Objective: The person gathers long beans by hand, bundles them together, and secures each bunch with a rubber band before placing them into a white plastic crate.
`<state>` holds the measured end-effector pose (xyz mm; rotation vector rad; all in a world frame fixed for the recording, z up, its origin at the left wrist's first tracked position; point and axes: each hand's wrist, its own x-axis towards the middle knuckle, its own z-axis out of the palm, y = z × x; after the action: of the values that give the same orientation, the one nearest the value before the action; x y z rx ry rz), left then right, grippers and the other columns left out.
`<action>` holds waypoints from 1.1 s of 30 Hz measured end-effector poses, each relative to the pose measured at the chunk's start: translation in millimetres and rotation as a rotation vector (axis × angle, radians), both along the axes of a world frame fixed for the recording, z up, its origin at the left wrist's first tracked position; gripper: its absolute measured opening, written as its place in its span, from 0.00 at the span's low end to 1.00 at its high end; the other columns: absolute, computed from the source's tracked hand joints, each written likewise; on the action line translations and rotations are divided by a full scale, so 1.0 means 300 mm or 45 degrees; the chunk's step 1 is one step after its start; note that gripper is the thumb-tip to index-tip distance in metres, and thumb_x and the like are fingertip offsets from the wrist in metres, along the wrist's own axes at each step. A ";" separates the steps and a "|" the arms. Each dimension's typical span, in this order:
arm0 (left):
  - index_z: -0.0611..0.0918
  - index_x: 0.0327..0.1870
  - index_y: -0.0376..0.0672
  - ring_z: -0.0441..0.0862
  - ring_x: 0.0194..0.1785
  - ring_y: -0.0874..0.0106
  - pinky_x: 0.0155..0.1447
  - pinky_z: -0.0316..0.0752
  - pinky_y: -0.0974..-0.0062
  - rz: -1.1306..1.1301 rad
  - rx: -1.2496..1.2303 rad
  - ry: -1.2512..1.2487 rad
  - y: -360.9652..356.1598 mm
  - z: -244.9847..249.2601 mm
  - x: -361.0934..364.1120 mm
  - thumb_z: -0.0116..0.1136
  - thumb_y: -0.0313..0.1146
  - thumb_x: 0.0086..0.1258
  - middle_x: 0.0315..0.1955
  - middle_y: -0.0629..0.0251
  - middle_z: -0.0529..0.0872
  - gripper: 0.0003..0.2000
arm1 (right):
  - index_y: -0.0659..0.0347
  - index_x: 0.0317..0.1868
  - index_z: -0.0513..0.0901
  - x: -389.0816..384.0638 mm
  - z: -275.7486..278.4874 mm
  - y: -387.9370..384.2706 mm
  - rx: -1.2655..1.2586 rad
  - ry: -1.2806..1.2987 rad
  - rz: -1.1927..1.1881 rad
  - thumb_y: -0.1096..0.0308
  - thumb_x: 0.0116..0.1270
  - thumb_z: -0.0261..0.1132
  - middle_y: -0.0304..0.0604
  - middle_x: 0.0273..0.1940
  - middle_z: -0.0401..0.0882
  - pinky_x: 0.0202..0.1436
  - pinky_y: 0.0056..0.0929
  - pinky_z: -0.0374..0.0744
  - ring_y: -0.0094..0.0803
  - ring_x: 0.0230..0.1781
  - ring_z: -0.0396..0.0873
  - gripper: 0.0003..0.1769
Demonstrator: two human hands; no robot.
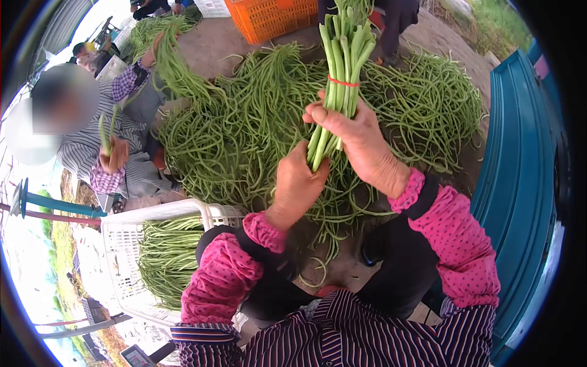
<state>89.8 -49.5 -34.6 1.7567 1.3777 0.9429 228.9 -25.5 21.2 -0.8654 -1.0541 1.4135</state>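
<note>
A bundle of green long beans (343,54) with a red band (343,81) around it is held up in front of me, tilted slightly. My right hand (367,137) is wrapped round the bundle just below the band. Lower down, my left hand (299,182) grips the bottom ends of the same beans. Beneath both hands spreads a big heap of loose long beans (244,122) on the ground.
At my left stands a white plastic crate (122,263) with long beans (168,260) in it. A co-worker (122,140) sits at the left, beans in both hands. An orange crate (269,21) is at the back; a blue-green metal panel (513,177) rises on the right.
</note>
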 end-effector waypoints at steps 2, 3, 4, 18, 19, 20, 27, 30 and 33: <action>0.74 0.38 0.36 0.81 0.31 0.48 0.35 0.75 0.58 0.100 0.153 0.199 0.011 -0.008 0.005 0.64 0.29 0.57 0.30 0.49 0.82 0.13 | 0.66 0.53 0.70 -0.027 -0.010 -0.011 0.017 -0.041 -0.069 0.66 0.61 0.70 0.43 0.44 0.79 0.54 0.31 0.77 0.31 0.46 0.80 0.25; 0.74 0.37 0.35 0.82 0.33 0.50 0.35 0.75 0.59 0.119 0.293 0.278 0.008 0.012 0.016 0.64 0.32 0.61 0.30 0.47 0.82 0.12 | 0.66 0.50 0.72 -0.040 -0.018 -0.008 0.045 -0.020 -0.145 0.68 0.60 0.70 0.43 0.41 0.79 0.53 0.32 0.77 0.32 0.45 0.80 0.22; 0.74 0.38 0.34 0.82 0.34 0.49 0.36 0.75 0.58 0.085 0.280 0.248 0.005 0.017 0.014 0.64 0.31 0.60 0.30 0.47 0.82 0.13 | 0.66 0.49 0.73 -0.037 -0.016 -0.002 -0.012 0.033 -0.091 0.68 0.60 0.70 0.43 0.40 0.79 0.52 0.33 0.77 0.32 0.44 0.80 0.21; 0.72 0.54 0.30 0.77 0.45 0.78 0.49 0.74 0.78 -0.451 -0.251 -0.457 -0.005 0.067 -0.035 0.72 0.39 0.58 0.43 0.64 0.81 0.29 | 0.67 0.48 0.74 0.031 0.025 0.014 -0.128 0.278 0.202 0.71 0.57 0.59 0.44 0.37 0.76 0.49 0.36 0.78 0.37 0.40 0.78 0.18; 0.73 0.52 0.31 0.79 0.42 0.74 0.48 0.74 0.73 -0.436 -0.166 -0.440 -0.005 0.066 -0.033 0.71 0.42 0.58 0.39 0.60 0.83 0.28 | 0.68 0.49 0.74 0.034 0.027 0.013 -0.136 0.267 0.200 0.71 0.55 0.58 0.45 0.37 0.76 0.51 0.36 0.78 0.38 0.41 0.78 0.20; 0.73 0.52 0.32 0.78 0.42 0.76 0.47 0.74 0.75 -0.417 -0.160 -0.448 -0.004 0.060 -0.029 0.71 0.40 0.59 0.39 0.62 0.83 0.27 | 0.68 0.49 0.74 0.036 0.028 0.012 -0.119 0.279 0.213 0.70 0.55 0.59 0.45 0.37 0.76 0.51 0.36 0.78 0.38 0.41 0.78 0.20; 0.72 0.54 0.33 0.80 0.44 0.71 0.51 0.75 0.72 -0.268 -0.045 -0.275 -0.025 0.075 0.007 0.73 0.37 0.55 0.40 0.60 0.82 0.29 | 0.69 0.48 0.75 0.038 0.040 0.008 -0.133 0.250 0.249 0.67 0.51 0.60 0.45 0.34 0.78 0.48 0.36 0.78 0.36 0.37 0.79 0.22; 0.71 0.55 0.33 0.80 0.47 0.68 0.54 0.73 0.71 -0.241 0.062 -0.317 -0.048 0.073 0.013 0.72 0.39 0.55 0.43 0.58 0.81 0.30 | 0.69 0.48 0.75 0.051 0.060 0.010 -0.115 0.236 0.240 0.67 0.51 0.60 0.46 0.34 0.78 0.47 0.36 0.78 0.35 0.36 0.79 0.22; 0.71 0.54 0.37 0.78 0.50 0.64 0.54 0.72 0.69 -0.106 0.369 -0.187 -0.048 0.059 0.010 0.69 0.39 0.56 0.45 0.58 0.80 0.28 | 0.68 0.48 0.75 0.054 0.060 0.019 -0.071 0.234 0.187 0.67 0.52 0.59 0.45 0.35 0.78 0.49 0.37 0.79 0.36 0.35 0.79 0.22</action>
<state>92.8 -64.0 -17.0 1.8963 1.1096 1.2483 245.1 -19.7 39.2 -0.6933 -0.9571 1.6195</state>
